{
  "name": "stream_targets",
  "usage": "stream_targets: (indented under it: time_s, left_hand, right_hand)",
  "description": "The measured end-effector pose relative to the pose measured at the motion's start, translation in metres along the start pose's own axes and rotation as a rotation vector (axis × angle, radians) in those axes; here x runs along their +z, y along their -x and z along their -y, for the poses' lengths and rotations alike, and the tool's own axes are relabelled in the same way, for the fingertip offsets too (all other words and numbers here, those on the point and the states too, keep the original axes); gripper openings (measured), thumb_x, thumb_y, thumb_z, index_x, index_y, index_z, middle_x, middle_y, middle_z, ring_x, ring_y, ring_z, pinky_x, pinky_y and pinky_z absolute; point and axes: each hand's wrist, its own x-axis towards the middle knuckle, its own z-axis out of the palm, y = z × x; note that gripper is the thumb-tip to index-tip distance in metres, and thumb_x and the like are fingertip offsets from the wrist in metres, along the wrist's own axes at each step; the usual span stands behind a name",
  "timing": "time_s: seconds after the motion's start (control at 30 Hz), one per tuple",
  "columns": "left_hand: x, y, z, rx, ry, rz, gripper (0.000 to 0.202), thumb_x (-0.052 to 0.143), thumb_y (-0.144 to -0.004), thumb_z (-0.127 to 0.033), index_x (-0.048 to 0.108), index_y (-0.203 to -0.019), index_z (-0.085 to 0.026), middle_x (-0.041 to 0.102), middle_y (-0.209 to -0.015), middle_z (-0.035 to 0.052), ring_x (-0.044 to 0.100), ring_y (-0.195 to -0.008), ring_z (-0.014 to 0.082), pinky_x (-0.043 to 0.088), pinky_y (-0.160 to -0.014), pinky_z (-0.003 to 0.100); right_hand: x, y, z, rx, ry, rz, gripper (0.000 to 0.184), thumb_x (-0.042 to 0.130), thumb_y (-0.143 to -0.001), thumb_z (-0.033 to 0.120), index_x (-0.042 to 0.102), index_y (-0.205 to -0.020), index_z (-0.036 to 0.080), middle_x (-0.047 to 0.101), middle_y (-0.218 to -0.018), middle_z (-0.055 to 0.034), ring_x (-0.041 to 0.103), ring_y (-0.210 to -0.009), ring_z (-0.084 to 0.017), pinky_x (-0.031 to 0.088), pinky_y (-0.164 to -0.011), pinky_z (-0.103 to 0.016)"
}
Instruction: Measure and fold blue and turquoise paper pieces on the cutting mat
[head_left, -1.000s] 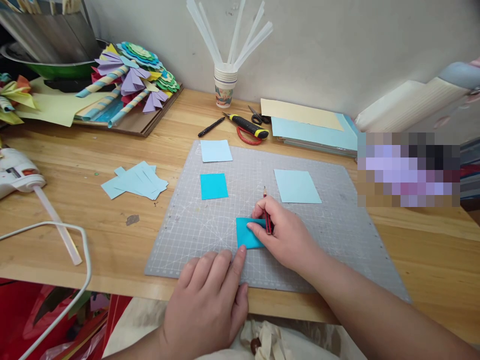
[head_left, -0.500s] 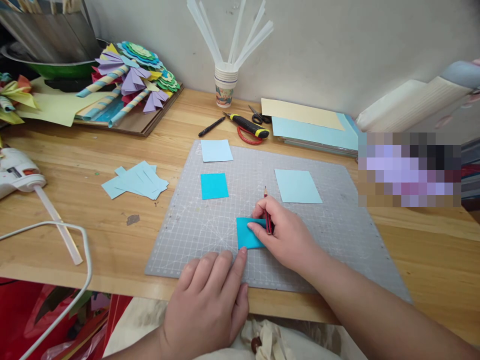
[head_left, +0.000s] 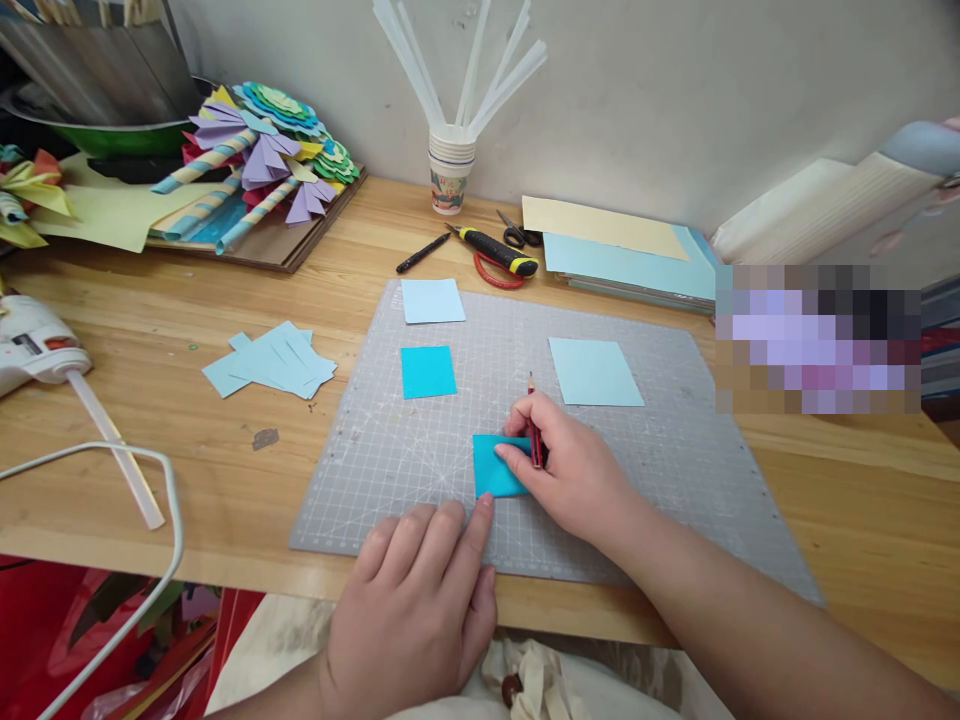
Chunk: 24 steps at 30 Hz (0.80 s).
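A piece of bright blue paper [head_left: 496, 472], seemingly folded, lies on the grey cutting mat [head_left: 360, 440]. My right hand [head_left: 574, 470] presses its thumb on the paper and has a red and black pencil [head_left: 535, 435] tucked in its fingers, sharpened end pointing away from me. The right part of the paper is hidden under that hand. At the paper's near edge rests the outstretched index finger of my left hand [head_left: 420, 590], its other fingers bent on the mat. A bright blue square [head_left: 428, 372] and pale blue sheets [head_left: 433, 301] lie farther back.
Pale blue paper strips [head_left: 274, 362] and a glue gun [head_left: 45, 345] with a white cord are at the left. Behind the mat are a pen [head_left: 423, 254], a black and yellow tool [head_left: 499, 250], scissors [head_left: 517, 233] and paper cups [head_left: 450, 180]. Stacked paper [head_left: 630, 262] stands back right.
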Motion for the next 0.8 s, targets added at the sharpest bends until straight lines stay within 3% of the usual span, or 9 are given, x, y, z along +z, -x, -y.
stream_targets:
  time_s: [0.23, 0.8]
  left_hand:
    - [-0.0002, 0.0012, 0.0001, 0.008, -0.013, 0.026, 0.04, 0.05, -0.088, -0.029, 0.062, -0.125, -0.019, 0.067, -0.096, 0.0057, 0.055, -0.088, 0.0215, 0.034, -0.076, 0.036]
    - [-0.0004, -0.0007, -0.0005, 0.004, -0.004, 0.001, 0.038, 0.05, -0.088, -0.027, 0.064, -0.121, -0.014, 0.067, -0.094, 0.0064, 0.053, -0.088, 0.0217, 0.034, -0.075, 0.037]
  right_hand:
    - [0.001, -0.0001, -0.0025, -0.003, 0.005, 0.001, 0.011, 0.053, -0.084, 0.02, 0.044, -0.087, 0.024, 0.057, -0.078, 0.0027, 0.051, -0.065, -0.015, 0.036, -0.06, -0.029]
    - [0.0006, 0.0, -0.0027, -0.007, -0.016, -0.003, 0.01, 0.053, -0.084, 0.02, 0.044, -0.088, 0.024, 0.058, -0.08, 0.0023, 0.051, -0.066, -0.015, 0.037, -0.061, -0.03]
